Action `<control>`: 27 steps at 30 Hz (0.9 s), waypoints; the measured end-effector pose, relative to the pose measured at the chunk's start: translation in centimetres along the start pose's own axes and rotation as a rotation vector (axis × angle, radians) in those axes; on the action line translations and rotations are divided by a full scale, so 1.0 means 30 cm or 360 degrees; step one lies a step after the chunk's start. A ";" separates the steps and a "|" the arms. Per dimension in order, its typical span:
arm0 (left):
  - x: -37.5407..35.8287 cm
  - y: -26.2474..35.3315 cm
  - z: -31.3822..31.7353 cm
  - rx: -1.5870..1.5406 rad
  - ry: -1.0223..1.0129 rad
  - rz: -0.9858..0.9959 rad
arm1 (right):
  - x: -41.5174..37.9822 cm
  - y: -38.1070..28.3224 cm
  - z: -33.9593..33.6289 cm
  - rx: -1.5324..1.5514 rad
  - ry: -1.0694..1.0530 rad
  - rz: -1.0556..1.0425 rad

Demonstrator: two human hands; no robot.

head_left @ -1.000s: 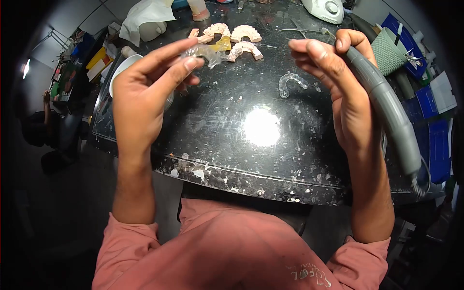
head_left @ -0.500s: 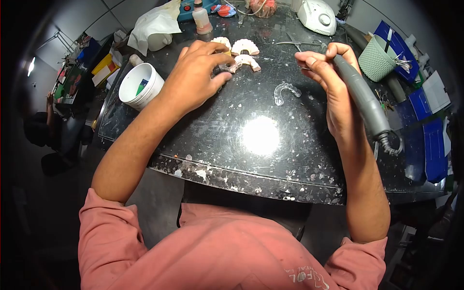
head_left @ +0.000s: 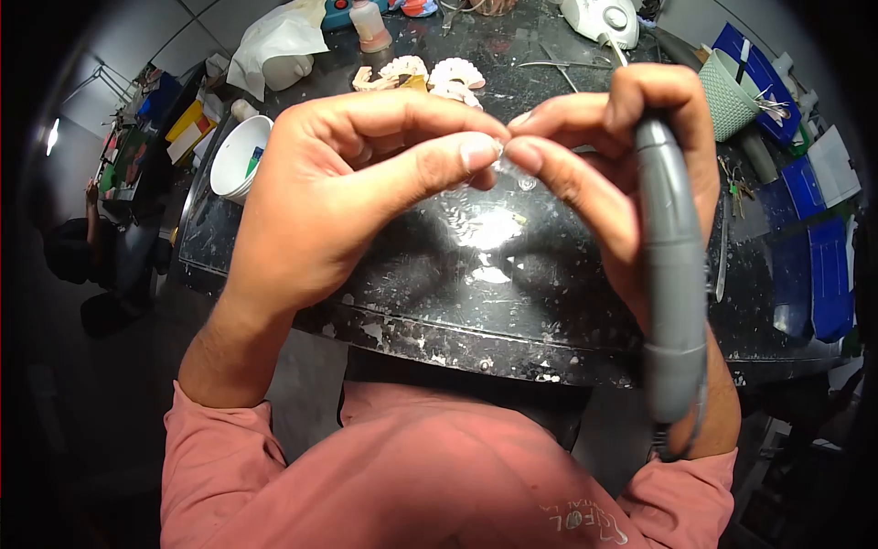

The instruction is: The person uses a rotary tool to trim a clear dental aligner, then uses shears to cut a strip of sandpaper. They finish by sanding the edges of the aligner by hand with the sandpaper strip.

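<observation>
My left hand [head_left: 338, 183] and my right hand [head_left: 631, 165] meet above the table, fingertips almost touching. Thumb and index finger of the left pinch a small clear, shiny piece [head_left: 500, 149], mostly hidden by the fingers; its kind cannot be made out. My right thumb and fingertips are closed beside that piece. A grey rotary handpiece [head_left: 672, 247] with a coiled cord lies in my right hand, its rear end pointing toward me. Behind the fingertips, part of a clear dental aligner [head_left: 526, 183] shows on the table. Pale plaster dental models [head_left: 455, 73] lie beyond my left hand.
The dark table [head_left: 439, 311] is scuffed and speckled. A white tub [head_left: 236, 165] stands left, a bottle of pinkish liquid [head_left: 370, 27] at the back. A white control unit [head_left: 604, 20] sits back right, near a green basket [head_left: 739, 101] of tools. Blue trays [head_left: 828, 274] line the right.
My left hand has come from the plaster models to the middle, now pinching the clear piece. My right hand has moved in to meet it, still holding the handpiece, which has swung more upright in view.
</observation>
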State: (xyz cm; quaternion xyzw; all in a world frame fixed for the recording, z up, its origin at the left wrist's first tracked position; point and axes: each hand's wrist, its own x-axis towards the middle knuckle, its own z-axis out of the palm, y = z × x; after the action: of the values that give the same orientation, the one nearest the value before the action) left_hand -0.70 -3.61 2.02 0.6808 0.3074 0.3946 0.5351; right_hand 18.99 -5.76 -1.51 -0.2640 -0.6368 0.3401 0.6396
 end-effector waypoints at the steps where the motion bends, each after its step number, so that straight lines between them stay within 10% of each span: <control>1: 0.002 -0.007 -0.003 -0.0115 -0.0021 0.0000 | 0.005 -0.008 -0.003 0.0112 0.0019 0.0079; 9: -0.017 -0.063 0.005 -0.0814 -0.0024 -0.0131 | 0.020 -0.068 -0.029 0.0541 0.0127 0.0771; 27: -0.065 -0.091 0.089 -0.0405 0.0291 0.0109 | 0.019 -0.012 -0.017 0.0558 -0.0003 0.0287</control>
State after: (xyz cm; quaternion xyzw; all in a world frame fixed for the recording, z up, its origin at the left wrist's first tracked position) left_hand 0.66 -5.89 -1.35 0.5789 0.2790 0.5086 0.5730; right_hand 19.51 -5.49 -0.91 -0.2041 -0.5421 0.5020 0.6423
